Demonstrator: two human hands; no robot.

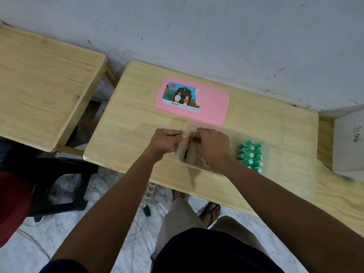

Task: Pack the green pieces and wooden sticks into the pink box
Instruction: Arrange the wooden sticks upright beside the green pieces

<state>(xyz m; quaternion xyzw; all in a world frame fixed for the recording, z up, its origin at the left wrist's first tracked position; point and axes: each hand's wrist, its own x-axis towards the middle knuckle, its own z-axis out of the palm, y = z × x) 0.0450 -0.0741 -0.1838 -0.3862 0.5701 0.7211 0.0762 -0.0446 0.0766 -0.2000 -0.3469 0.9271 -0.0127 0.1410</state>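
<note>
Both hands at box [264,172] left end: left grip [167,139] pinches a stick, right grip [213,146] curled inside, contents hidden; green pieces [251,154] packed right.

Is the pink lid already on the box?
No, the pink lid lies flat on the table behind the open clear box, while both hands work inside the box's left end.
</note>
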